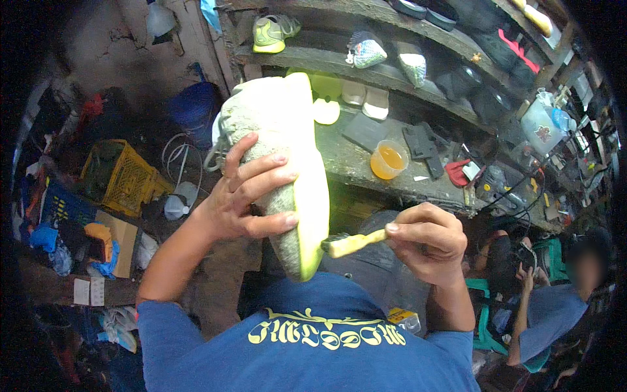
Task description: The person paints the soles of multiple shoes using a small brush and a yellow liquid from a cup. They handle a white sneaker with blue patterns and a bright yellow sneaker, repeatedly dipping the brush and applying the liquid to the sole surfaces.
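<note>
A big grey shoe [307, 153] is gripped by the left hand [245, 186], and its fingers are spread wide over the grey side. The low end of the shoe is pointed past the fingers, toward a dark blue shirt [307, 366]. The pale yellow sole [316, 202] is turned toward the right hand [431, 242].

A small brush [358, 244] is pinched by the right thumb and bent fingers. Its dark hairs are held right by the sole's edge; whether the sole is touched cannot be told.

Ahead of the right fingers, a clear cup of orange liquid [388, 163] is set on a bench [353, 158]. Farther past the fingers, more shoes [367, 51] are kept on shelves [326, 60]. Left of the left fingers, a yellow crate [121, 176] is seen, with a blue tub [192, 104] farther ahead. Well to the right of the right fingers, another person [554, 320] is seen near a green chair [554, 258].
</note>
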Demonstrator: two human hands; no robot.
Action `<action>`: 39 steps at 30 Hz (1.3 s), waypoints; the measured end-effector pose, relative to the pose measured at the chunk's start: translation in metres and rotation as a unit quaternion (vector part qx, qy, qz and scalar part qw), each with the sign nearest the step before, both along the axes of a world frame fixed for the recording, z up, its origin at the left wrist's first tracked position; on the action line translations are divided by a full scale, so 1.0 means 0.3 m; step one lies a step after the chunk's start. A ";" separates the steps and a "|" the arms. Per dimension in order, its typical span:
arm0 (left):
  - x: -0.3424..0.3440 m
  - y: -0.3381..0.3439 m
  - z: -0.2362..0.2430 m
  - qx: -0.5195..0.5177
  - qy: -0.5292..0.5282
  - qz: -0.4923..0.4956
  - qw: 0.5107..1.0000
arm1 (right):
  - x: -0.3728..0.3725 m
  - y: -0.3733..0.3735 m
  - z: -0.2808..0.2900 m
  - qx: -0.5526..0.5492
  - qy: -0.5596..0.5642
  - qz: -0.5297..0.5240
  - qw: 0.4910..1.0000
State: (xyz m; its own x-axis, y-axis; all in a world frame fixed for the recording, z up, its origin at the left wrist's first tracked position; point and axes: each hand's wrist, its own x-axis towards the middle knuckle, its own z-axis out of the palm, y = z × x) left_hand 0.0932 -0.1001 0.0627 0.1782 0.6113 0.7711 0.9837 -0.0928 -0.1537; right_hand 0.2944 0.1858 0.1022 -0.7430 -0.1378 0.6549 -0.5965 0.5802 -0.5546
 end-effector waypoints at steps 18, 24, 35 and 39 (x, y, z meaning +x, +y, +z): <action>-0.006 0.048 -0.106 0.186 0.059 -0.089 0.977 | -0.024 -0.043 -0.051 -0.100 -0.026 -0.055 0.993; 0.108 0.050 -0.096 -0.066 0.289 0.463 0.835 | -0.061 -0.102 -0.073 -0.212 -0.036 -0.052 0.975; 0.133 0.083 -0.115 -0.064 -0.054 0.367 0.926 | -0.060 -0.111 -0.042 -0.209 -0.003 -0.050 0.977; 0.111 0.071 -0.134 0.029 -0.270 0.147 0.951 | -0.051 -0.113 -0.022 -0.201 0.000 -0.039 0.979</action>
